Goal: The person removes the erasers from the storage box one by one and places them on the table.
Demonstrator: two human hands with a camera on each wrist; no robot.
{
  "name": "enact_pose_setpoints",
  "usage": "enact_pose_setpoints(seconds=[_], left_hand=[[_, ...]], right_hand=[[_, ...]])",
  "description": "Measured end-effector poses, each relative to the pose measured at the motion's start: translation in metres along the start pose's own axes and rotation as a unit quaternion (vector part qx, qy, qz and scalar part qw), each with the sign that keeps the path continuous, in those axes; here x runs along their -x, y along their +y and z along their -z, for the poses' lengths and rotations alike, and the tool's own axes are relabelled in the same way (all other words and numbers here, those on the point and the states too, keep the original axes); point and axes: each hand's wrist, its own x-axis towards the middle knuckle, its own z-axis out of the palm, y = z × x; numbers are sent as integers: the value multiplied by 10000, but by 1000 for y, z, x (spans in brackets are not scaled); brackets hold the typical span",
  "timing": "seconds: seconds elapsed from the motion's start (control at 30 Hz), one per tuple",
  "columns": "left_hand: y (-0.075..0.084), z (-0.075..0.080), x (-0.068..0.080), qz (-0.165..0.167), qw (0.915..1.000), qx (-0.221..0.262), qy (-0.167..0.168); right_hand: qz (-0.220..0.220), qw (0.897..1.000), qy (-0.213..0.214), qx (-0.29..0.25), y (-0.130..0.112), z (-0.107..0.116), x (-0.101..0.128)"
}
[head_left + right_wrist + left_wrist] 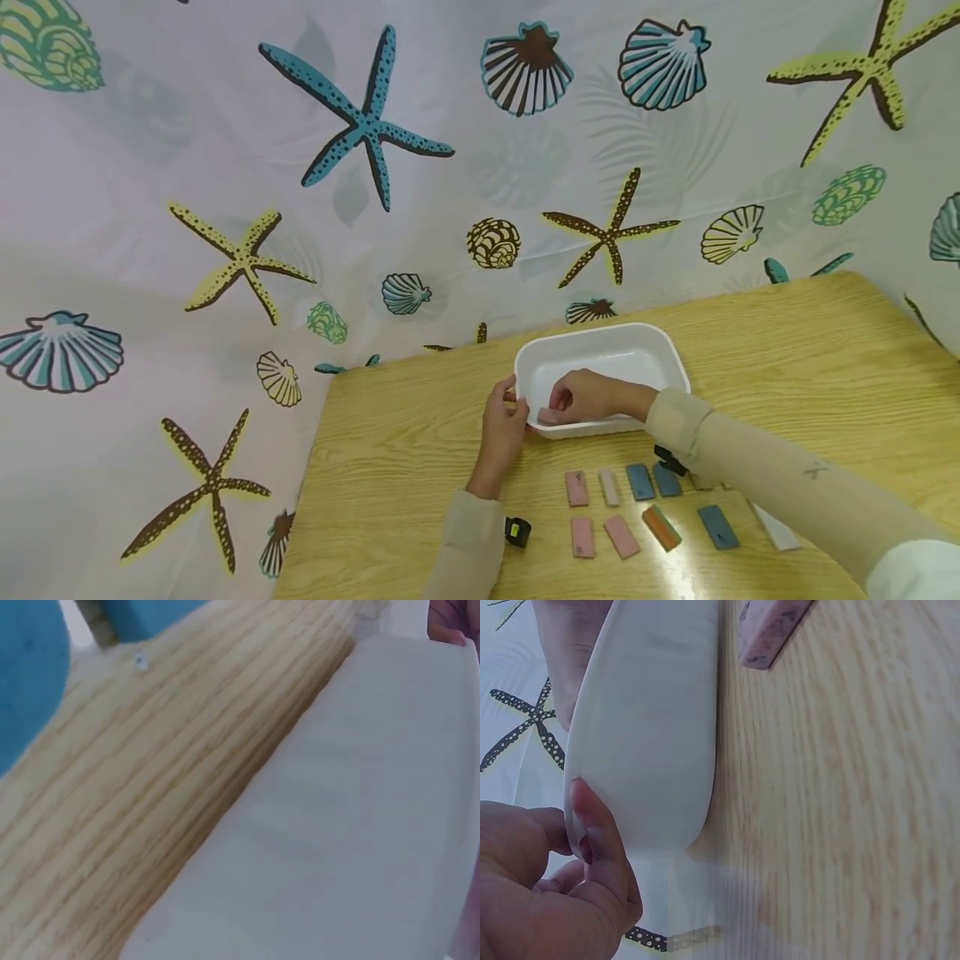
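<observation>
A white rectangular tray (645, 342) stands on the wooden table (787, 367). My left hand (501, 421) grips the tray's near left corner; in the left wrist view its thumb (600, 840) presses on the tray's outer wall (652, 727). My right hand (581, 398) reaches over the tray's near rim and pinches a small pink block (547, 416) low inside it. Several flat blocks lie in two rows in front of the tray, among them pink ones (577, 487), blue ones (640, 481) and an orange one (662, 527). In the right wrist view the tray wall (360, 825) and a blue block (30, 675) fill the frame.
A curtain printed with starfish and shells (360, 125) hangs behind and left of the table. The table's left edge (311, 483) runs close to my left arm. A white flat piece (776, 529) lies at the right of the block rows. Bare wood stretches right of the tray.
</observation>
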Motion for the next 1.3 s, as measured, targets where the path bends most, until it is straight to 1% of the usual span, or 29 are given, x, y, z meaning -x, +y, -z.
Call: enact_pose_setpoints(seconds=[0.1, 0.17, 0.33, 0.43, 0.6, 0.8, 0.93, 1.1, 1.23, 1.3], left_hand=[[7, 1, 3, -23, 9999, -108, -12], [2, 0, 1, -54, 9999, -144, 24], [-18, -2, -8, -52, 9996, -224, 178], [-21, -4, -10, -26, 9993, -322, 210], [-21, -5, -8, 38, 9991, -388, 161], [-23, -5, -7, 79, 9994, -324, 116], [-24, -6, -8, 94, 9993, -346, 132], [-23, -6, -7, 154, 9990, -388, 143], [-22, -5, -7, 104, 9990, -391, 166], [-23, -4, -7, 35, 9992, -367, 157]], right_hand=[[23, 9997, 152, -193, 0, 4, 4], [76, 9992, 249, -295, -1, 7, 9], [248, 9976, 410, -508, -9, 19, 23], [278, 9966, 497, -601, -16, 26, 35], [381, 9955, 676, -539, -24, 36, 58], [452, 9940, 931, -361, -29, 43, 88], [176, 9930, 1123, -329, -28, 45, 110], [-219, 9880, 1504, -283, -29, 48, 144], [-462, 9829, 1756, -319, -20, 46, 174], [-669, 9796, 1853, -403, -13, 43, 189]])
